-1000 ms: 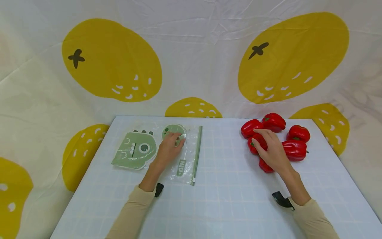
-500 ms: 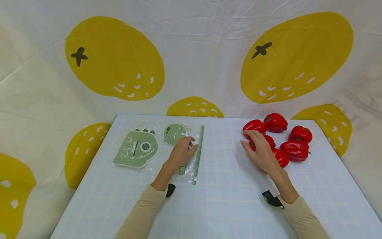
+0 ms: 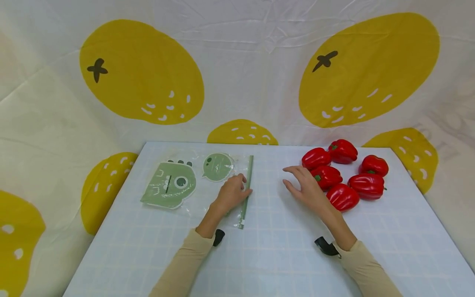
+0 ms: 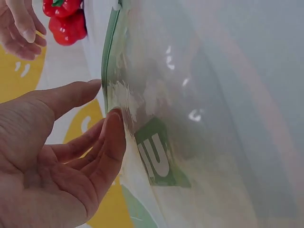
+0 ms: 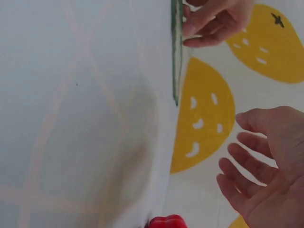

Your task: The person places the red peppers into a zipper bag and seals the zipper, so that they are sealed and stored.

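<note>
A clear zip bag [image 3: 240, 163] with green dinosaur prints lies flat at the left of the table. My left hand [image 3: 231, 194] is over its right side, at the green zip strip [image 3: 243, 212]. In the left wrist view the thumb tip is right at the strip and the forefinger at the film, with a gap between them. My right hand [image 3: 309, 192], fingers apart and slightly bent, hovers left of several red bell peppers [image 3: 343, 197] and holds nothing. The right wrist view shows its palm and spread fingers [image 5: 247, 159].
The peppers sit in a loose cluster at the table's back right, one red pepper [image 3: 342, 152] near the far edge. Behind the white table [image 3: 267, 255] hangs a cloth [image 3: 252, 82] printed with yellow fruit shapes. A black wrist camera [image 3: 326, 246] sticks out by the right sleeve.
My left hand has moved right across the bag from the round print to the zip strip. My right hand has left the peppers and moved left.
</note>
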A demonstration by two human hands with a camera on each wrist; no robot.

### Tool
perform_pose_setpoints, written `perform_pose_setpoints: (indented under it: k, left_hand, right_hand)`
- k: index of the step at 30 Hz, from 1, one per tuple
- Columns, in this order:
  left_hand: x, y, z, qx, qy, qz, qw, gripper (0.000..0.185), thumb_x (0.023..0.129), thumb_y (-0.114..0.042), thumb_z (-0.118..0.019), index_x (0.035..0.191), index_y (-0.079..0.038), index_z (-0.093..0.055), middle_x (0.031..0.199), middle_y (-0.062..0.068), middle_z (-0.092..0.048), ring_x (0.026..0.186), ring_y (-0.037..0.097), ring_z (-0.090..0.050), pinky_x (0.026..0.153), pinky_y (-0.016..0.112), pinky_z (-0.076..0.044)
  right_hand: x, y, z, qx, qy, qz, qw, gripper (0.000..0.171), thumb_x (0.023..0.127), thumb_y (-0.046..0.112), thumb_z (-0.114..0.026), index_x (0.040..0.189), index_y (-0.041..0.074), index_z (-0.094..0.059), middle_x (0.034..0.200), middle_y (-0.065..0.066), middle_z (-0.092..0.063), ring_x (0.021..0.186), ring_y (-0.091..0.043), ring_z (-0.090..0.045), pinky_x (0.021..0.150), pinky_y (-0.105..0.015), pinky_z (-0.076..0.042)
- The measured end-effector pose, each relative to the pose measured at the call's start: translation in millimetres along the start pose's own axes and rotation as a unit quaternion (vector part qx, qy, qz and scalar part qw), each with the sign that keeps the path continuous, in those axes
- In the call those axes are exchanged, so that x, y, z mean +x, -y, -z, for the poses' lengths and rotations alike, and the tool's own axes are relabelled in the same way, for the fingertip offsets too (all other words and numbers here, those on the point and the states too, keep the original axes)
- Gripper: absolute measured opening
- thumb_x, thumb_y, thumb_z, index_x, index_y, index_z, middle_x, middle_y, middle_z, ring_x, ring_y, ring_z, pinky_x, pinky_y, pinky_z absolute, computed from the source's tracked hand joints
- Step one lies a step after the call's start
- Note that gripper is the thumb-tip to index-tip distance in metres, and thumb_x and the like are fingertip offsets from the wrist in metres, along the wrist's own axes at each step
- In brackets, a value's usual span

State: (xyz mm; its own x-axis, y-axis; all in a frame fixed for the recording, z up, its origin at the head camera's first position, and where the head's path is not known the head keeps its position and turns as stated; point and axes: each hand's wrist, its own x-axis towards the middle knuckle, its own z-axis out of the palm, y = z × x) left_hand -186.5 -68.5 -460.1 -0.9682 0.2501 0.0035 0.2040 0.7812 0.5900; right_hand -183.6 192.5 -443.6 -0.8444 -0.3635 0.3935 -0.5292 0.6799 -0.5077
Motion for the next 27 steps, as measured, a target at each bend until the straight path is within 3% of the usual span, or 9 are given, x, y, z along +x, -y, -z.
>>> perform_pose_setpoints:
  k: [11, 17, 27]
  left_hand:
    - [1.4, 1.6, -3.1, -0.05, 0.001, -0.003, 0.9987, 0.026, 0.082, -0.005, -0.064, 0.106, 0.003, -0.058, 0.08, 0.006, -0.063, 0.073, 0.016, -0.058, 0.062, 0.028, -0.05]
    - [0.1, 7.2, -2.2, -0.063, -0.03, -0.024, 0.9973, 0.02, 0.08, 0.0, -0.059, 0.1, 0.003, -0.064, 0.08, 0.007, -0.066, 0.073, 0.017, -0.06, 0.063, 0.027, -0.051]
    - [-2.3, 16.3, 3.1, -0.113, -0.03, -0.036, 0.9925, 0.019, 0.085, -0.002, -0.058, 0.102, 0.001, -0.065, 0.082, 0.005, -0.063, 0.072, 0.014, -0.059, 0.067, 0.027, -0.052]
  right_hand:
    - [5.7, 14.9, -22.7, 0.014, 0.088, 0.014, 0.996, 0.039, 0.085, 0.019, -0.071, 0.123, 0.015, -0.058, 0.123, -0.003, -0.057, 0.116, -0.02, -0.05, 0.093, -0.042, -0.049]
    - [8.3, 20.7, -33.5, 0.025, 0.104, 0.039, 0.994, 0.039, 0.085, 0.016, -0.071, 0.121, 0.009, -0.06, 0.122, -0.004, -0.057, 0.114, -0.02, -0.051, 0.095, -0.041, -0.048]
    - [11.3, 26.1, -50.6, 0.02, 0.137, 0.104, 0.985, 0.039, 0.088, 0.016, -0.068, 0.123, 0.005, -0.058, 0.126, -0.007, -0.054, 0.119, -0.02, -0.049, 0.101, -0.038, -0.043]
